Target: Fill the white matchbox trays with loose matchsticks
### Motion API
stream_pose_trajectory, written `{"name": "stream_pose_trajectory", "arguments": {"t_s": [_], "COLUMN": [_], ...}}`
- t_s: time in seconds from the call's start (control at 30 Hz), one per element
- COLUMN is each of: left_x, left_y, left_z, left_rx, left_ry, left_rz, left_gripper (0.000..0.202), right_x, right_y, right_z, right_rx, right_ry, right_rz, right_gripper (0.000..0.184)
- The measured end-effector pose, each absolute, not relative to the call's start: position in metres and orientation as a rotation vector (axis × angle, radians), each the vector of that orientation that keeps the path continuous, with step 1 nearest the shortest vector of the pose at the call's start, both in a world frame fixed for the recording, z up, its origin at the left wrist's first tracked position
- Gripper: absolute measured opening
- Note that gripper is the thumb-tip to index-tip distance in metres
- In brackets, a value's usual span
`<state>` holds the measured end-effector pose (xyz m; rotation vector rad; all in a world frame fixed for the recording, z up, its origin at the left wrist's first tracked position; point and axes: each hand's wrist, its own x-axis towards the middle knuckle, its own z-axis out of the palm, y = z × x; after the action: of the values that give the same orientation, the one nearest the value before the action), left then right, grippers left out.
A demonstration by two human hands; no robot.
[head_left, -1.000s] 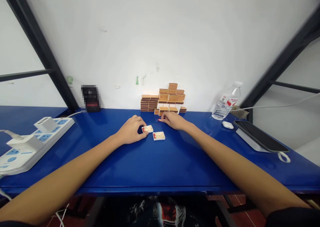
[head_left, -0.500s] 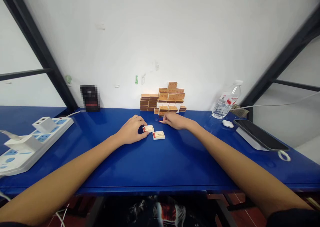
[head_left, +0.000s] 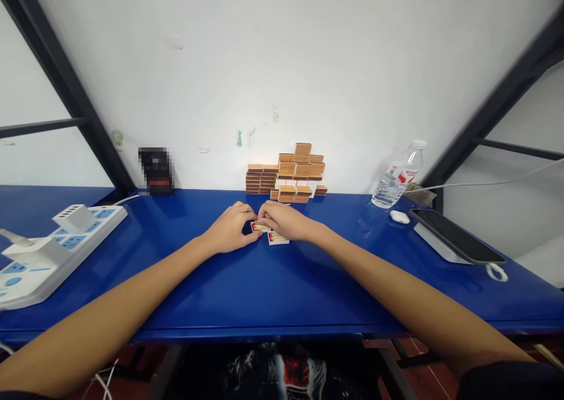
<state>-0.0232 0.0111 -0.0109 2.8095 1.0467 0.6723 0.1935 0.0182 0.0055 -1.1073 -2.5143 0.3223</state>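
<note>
My left hand grips a small open match tray with red-tipped matches, resting on the blue table. My right hand has its fingertips pinched together right over that tray, touching the left hand's fingers; matches seem pinched in them, mostly hidden. A second open match tray lies just below the right hand, partly covered by it. Behind both hands, a stack of brown matchboxes stands against the white wall.
A white power strip with plugs sits at the left. At the right are a plastic water bottle, a white earbud case and a dark phone on a stand. A blurred dark object stands at the back left.
My right hand has moved left from the spot in front of the matchbox stack to the tray in my left hand. The left hand has stayed put.
</note>
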Motion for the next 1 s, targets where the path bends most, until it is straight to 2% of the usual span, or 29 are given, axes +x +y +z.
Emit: {"name": "stream_pose_trajectory", "arguments": {"t_s": [0.13,0.27,0.37,0.5,0.7,1.0], "left_x": [-0.024,-0.024,-0.026,-0.029,-0.029,-0.027], "left_y": [0.01,0.009,0.009,0.01,0.012,0.007], "left_z": [-0.011,-0.009,-0.008,-0.007,-0.007,-0.005], "left_rx": [2.792,2.769,2.782,2.789,2.799,2.771], "left_ry": [1.041,1.067,1.127,1.171,1.154,1.16], "left_rz": [0.682,0.682,0.654,0.608,0.587,0.612], "left_gripper": [0.029,0.032,0.038,0.042,0.041,0.043], "right_x": [0.214,0.25,0.264,0.264,0.255,0.249], "right_y": [0.029,0.046,0.053,0.055,0.05,0.046], "right_z": [0.007,0.007,0.003,-0.003,0.001,0.001], "right_rx": [-1.085,-1.21,-1.293,-1.393,-1.438,-1.464], "right_ry": [-2.475,-2.431,-2.441,-2.498,-2.58,-2.589], "right_rz": [0.236,0.253,0.309,0.298,0.249,0.35], "right_gripper": [0.015,0.008,0.017,0.012,0.022,0.024]}}
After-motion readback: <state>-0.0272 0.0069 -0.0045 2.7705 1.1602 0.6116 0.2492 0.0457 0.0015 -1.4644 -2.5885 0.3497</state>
